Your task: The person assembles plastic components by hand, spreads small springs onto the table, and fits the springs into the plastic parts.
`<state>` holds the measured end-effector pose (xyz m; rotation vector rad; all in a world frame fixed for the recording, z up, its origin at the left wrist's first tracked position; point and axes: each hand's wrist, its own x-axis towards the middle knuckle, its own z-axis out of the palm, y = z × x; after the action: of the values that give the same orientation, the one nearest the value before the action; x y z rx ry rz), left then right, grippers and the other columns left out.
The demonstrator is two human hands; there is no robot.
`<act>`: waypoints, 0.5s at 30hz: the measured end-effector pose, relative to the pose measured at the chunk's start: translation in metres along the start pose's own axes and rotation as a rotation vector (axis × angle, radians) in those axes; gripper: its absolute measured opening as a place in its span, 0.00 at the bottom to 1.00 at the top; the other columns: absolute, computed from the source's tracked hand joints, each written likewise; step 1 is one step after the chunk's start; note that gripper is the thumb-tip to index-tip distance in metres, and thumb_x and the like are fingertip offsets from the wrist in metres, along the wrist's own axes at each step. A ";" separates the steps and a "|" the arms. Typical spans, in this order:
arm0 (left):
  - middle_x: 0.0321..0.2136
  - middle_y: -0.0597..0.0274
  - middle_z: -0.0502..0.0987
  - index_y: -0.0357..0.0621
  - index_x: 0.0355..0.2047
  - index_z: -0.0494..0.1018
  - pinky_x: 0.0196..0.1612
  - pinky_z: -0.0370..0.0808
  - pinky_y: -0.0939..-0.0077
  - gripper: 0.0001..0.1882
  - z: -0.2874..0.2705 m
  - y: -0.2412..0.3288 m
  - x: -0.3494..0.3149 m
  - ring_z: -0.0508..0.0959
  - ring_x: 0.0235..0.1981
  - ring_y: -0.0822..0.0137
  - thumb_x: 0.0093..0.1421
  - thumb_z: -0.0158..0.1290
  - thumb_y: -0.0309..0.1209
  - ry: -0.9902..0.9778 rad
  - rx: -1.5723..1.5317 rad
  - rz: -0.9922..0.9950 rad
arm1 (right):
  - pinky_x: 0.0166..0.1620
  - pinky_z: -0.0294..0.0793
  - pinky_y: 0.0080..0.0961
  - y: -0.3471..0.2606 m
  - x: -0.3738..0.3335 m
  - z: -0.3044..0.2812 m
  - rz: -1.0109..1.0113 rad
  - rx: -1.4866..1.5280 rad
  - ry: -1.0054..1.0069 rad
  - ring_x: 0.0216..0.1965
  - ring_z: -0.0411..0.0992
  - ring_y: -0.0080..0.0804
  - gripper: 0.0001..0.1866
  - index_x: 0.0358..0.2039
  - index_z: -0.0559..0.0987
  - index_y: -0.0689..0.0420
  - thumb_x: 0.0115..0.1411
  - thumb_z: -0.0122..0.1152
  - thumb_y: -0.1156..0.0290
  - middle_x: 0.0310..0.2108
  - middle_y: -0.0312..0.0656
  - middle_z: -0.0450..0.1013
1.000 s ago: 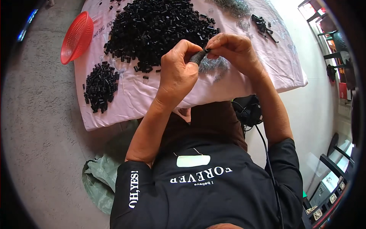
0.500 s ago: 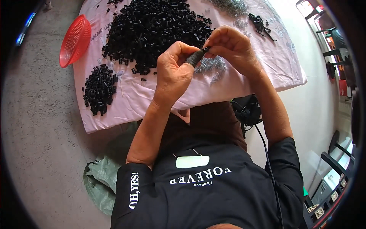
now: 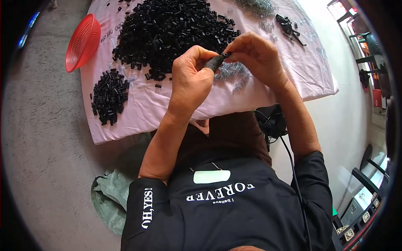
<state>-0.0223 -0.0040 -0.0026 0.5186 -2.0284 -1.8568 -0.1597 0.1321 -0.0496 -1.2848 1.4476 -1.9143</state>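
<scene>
My left hand [image 3: 191,79], its thumb wrapped in dark tape, pinches a small black cylindrical part [image 3: 226,55] over the table's near half. From the other side, the fingertips of my right hand [image 3: 255,56] close on that same part, and they hide most of it. Just beyond both hands spreads a big heap of short black cylindrical pieces [image 3: 167,37]. Beneath my right hand lies a cluster of fine, shiny pieces that look like small springs [image 3: 239,73], partly covered by the fingers.
A smaller heap of black pieces [image 3: 109,97] lies at the table's left, by a red perforated basket [image 3: 82,44] on the edge. More shiny pieces [image 3: 257,7] and some thin black parts [image 3: 289,28] lie far right. A pink cloth [image 3: 146,106] covers the table.
My right hand's fingers have shifted slightly down and closer around the small black part. The left hand stays almost where it was, still pinching.
</scene>
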 end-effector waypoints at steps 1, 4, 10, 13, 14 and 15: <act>0.26 0.65 0.78 0.33 0.33 0.75 0.34 0.75 0.85 0.11 0.001 0.000 0.000 0.77 0.29 0.80 0.54 0.46 0.10 0.001 0.000 -0.001 | 0.49 0.81 0.23 0.000 0.000 0.000 0.000 0.001 -0.001 0.42 0.78 0.27 0.11 0.42 0.74 0.64 0.59 0.59 0.87 0.38 0.42 0.77; 0.27 0.64 0.79 0.33 0.33 0.75 0.34 0.75 0.85 0.11 0.002 0.001 -0.001 0.77 0.29 0.79 0.54 0.47 0.10 0.007 -0.002 0.013 | 0.49 0.81 0.24 -0.003 0.001 -0.001 -0.016 0.053 0.024 0.43 0.78 0.28 0.11 0.42 0.74 0.65 0.60 0.58 0.88 0.38 0.42 0.77; 0.32 0.61 0.79 0.33 0.38 0.75 0.41 0.77 0.83 0.09 0.005 0.000 -0.002 0.78 0.33 0.77 0.61 0.48 0.13 -0.033 -0.062 0.071 | 0.49 0.82 0.27 -0.008 0.003 -0.005 0.097 0.292 0.047 0.42 0.79 0.30 0.10 0.43 0.74 0.64 0.60 0.59 0.86 0.39 0.45 0.77; 0.32 0.61 0.80 0.33 0.38 0.75 0.41 0.77 0.82 0.08 0.007 -0.001 -0.002 0.79 0.33 0.77 0.61 0.48 0.14 -0.038 -0.105 0.083 | 0.49 0.82 0.28 -0.007 0.005 -0.007 0.081 0.341 0.044 0.42 0.79 0.30 0.09 0.42 0.75 0.64 0.61 0.59 0.84 0.40 0.45 0.77; 0.32 0.61 0.80 0.33 0.39 0.75 0.42 0.77 0.82 0.08 0.007 -0.002 -0.001 0.79 0.33 0.76 0.62 0.49 0.14 -0.041 -0.134 0.070 | 0.49 0.82 0.28 -0.007 0.005 -0.008 0.085 0.345 0.043 0.42 0.79 0.30 0.09 0.42 0.75 0.64 0.61 0.60 0.84 0.40 0.45 0.77; 0.33 0.60 0.80 0.33 0.39 0.74 0.42 0.77 0.81 0.08 0.007 -0.003 -0.001 0.79 0.33 0.76 0.62 0.49 0.14 -0.044 -0.164 0.057 | 0.49 0.82 0.29 -0.006 0.005 -0.008 0.089 0.348 0.041 0.42 0.79 0.30 0.08 0.42 0.75 0.64 0.61 0.60 0.83 0.39 0.45 0.78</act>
<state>-0.0245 0.0021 -0.0065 0.3747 -1.8756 -1.9939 -0.1681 0.1351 -0.0422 -1.0091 1.1052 -2.0312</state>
